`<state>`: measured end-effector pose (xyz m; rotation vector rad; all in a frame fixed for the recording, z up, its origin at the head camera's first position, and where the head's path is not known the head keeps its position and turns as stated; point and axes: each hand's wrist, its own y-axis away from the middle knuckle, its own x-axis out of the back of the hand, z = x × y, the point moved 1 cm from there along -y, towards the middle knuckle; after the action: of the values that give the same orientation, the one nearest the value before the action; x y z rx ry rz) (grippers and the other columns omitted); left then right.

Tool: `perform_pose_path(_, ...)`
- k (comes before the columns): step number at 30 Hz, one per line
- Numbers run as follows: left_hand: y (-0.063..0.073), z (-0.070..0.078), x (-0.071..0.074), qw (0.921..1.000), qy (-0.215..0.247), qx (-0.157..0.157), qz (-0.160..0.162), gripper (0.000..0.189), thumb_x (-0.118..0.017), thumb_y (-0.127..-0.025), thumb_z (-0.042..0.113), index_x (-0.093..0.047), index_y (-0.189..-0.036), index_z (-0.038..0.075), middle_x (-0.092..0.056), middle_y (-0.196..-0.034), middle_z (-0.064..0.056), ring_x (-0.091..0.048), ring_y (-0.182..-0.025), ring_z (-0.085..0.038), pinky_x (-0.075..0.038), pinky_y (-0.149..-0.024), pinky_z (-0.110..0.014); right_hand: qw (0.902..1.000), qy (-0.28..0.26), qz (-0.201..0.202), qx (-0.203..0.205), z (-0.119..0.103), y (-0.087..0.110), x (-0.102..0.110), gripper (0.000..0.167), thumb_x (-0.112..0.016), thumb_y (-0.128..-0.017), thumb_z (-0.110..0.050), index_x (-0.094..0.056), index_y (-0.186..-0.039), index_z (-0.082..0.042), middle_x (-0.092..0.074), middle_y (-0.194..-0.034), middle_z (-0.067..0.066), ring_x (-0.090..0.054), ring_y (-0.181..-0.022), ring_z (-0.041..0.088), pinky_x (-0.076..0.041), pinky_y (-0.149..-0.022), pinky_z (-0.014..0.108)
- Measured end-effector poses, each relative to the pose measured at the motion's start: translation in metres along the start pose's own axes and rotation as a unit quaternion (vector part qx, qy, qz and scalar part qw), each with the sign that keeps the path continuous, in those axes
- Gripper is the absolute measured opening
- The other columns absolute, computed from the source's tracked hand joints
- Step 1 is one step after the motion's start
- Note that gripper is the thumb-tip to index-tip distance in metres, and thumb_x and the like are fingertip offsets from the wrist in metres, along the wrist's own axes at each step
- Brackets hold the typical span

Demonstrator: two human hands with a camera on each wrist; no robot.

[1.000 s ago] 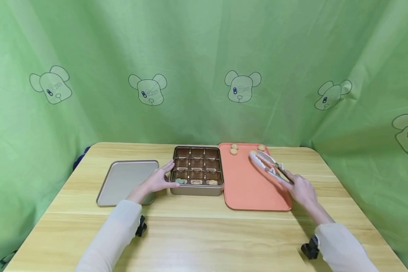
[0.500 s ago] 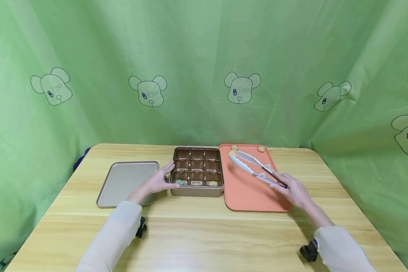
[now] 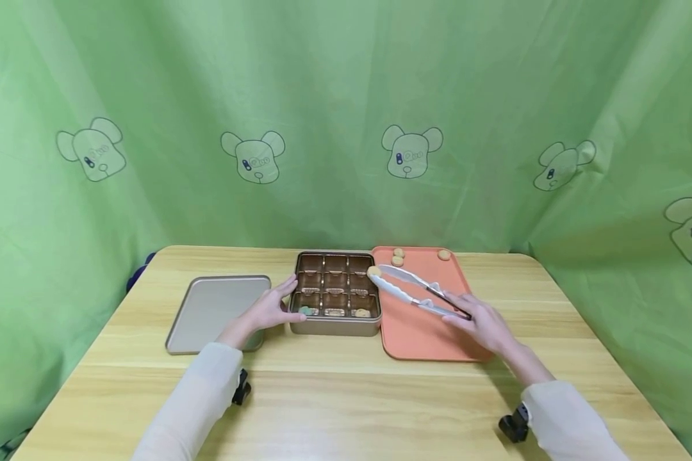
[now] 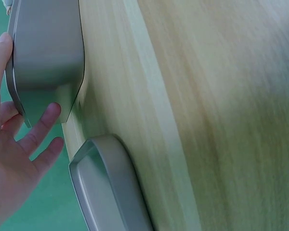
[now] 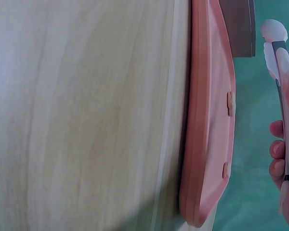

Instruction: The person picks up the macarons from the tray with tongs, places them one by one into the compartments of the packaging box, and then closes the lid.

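Note:
My right hand (image 3: 483,325) grips a pair of tongs (image 3: 400,293), whose tips pinch a small round cookie (image 3: 373,271) over the right rim of the metal box (image 3: 336,328). The box has a brown divided insert (image 3: 334,282). In its front row lie a green piece (image 3: 305,311), a pale piece (image 3: 334,312) and a cookie (image 3: 362,313). My left hand (image 3: 270,310) rests at the box's left front corner, fingers spread, thumb along the front rim. In the left wrist view those fingers (image 4: 41,130) extend beside the box wall (image 4: 48,53).
Right of the box an orange tray (image 3: 432,339) holds two cookies (image 3: 398,257) at the back left and another cookie (image 3: 444,255) at the back right. A shallow metal lid (image 3: 216,307) lies to the left. Green curtain (image 3: 334,192) hangs behind the table (image 3: 346,403).
My right hand has moved left with the tongs, carrying a cookie from the tray's back right to the box's right rim. The left hand stays at the box corner.

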<state>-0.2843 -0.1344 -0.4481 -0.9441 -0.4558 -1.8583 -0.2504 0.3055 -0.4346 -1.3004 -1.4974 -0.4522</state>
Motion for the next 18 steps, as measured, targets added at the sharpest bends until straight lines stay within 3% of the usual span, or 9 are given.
perform_pose_path(3, -0.0003, 0.0007, 0.0000, 1.0000, -0.002, 0.000, 0.001, 0.091, -0.073, -0.074, 0.037, -0.027, -0.139, -0.006, -0.015, -0.150, -0.018, -0.029, -0.131, -0.037, -0.017, -0.110, -0.045, 1.0000, -0.001, -0.004, -0.002, -0.0018, -0.0013, -0.0015, 0.055, -0.068, -0.082, -0.031, -0.052, -0.130, -0.011, -0.059, -0.098, 0.009, -0.044, -0.071, 0.018, -0.036, -0.061, 0.032)
perform_pose_path(5, -0.0001, 0.0008, -0.0001, 1.0000, 0.002, 0.002, -0.001, 0.091, -0.073, -0.074, 0.037, -0.026, -0.140, -0.006, -0.015, -0.150, -0.018, -0.024, -0.133, -0.037, -0.016, -0.110, -0.046, 1.0000, -0.005, -0.004, -0.004, -0.0026, -0.0017, -0.0022, 0.056, -0.068, -0.081, -0.032, -0.052, -0.131, -0.012, -0.059, -0.095, 0.009, -0.043, -0.070, 0.017, -0.035, -0.061, 0.031)
perform_pose_path(13, -0.0008, -0.0008, -0.0006, 1.0000, -0.001, 0.004, 0.001, 0.091, -0.073, -0.074, 0.038, -0.026, -0.140, -0.005, -0.015, -0.150, -0.017, -0.030, -0.130, -0.037, -0.017, -0.109, -0.047, 0.9989, -0.027, 0.036, 0.017, -0.0013, -0.0023, -0.0028, 0.060, -0.074, -0.076, -0.022, -0.052, -0.129, -0.005, -0.056, -0.087, 0.006, -0.036, -0.061, 0.008, -0.034, -0.052, 0.021)
perform_pose_path(16, -0.0011, -0.0011, -0.0008, 1.0000, -0.001, 0.000, 0.001, 0.091, -0.073, -0.074, 0.038, -0.027, -0.139, -0.006, -0.016, -0.150, -0.018, -0.037, -0.125, -0.037, -0.018, -0.109, -0.048, 0.9989, -0.026, 0.038, 0.010, 0.0003, -0.0022, -0.0026, 0.060, -0.074, -0.076, -0.022, -0.051, -0.129, -0.004, -0.054, -0.084, 0.007, -0.036, -0.060, 0.008, -0.034, -0.051, 0.022)
perform_pose_path(18, -0.0013, -0.0010, -0.0007, 1.0000, -0.001, -0.002, 0.001, 0.091, -0.073, -0.074, 0.038, -0.027, -0.139, -0.006, -0.016, -0.149, -0.019, -0.035, -0.127, -0.037, -0.017, -0.109, -0.048, 0.9991, -0.023, 0.035, 0.000, 0.0005, -0.0018, -0.0020, 0.061, -0.072, -0.077, -0.024, -0.050, -0.130, -0.003, -0.055, -0.086, 0.009, -0.037, -0.062, 0.009, -0.034, -0.052, 0.023)
